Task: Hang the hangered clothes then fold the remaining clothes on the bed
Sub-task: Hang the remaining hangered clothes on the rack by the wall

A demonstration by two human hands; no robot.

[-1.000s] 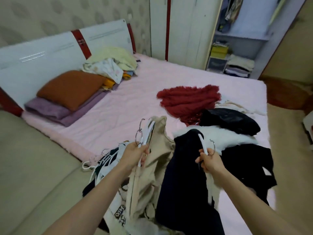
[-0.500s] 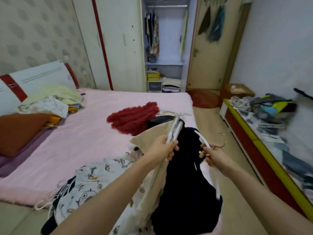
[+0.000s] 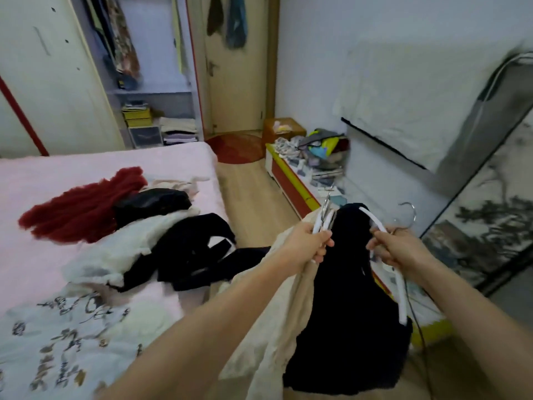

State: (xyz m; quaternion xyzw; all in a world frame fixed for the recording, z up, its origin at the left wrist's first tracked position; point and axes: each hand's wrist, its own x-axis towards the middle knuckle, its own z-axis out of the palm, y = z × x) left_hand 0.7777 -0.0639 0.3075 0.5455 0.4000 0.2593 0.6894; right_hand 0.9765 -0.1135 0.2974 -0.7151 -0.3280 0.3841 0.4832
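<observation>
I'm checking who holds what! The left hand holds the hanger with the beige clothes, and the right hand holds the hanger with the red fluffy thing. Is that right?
Not quite. In the head view the right hand holds the hanger with the black garment. The red fluffy thing lies on the bed. The left hand does hold the hanger with the beige clothes.
</observation>
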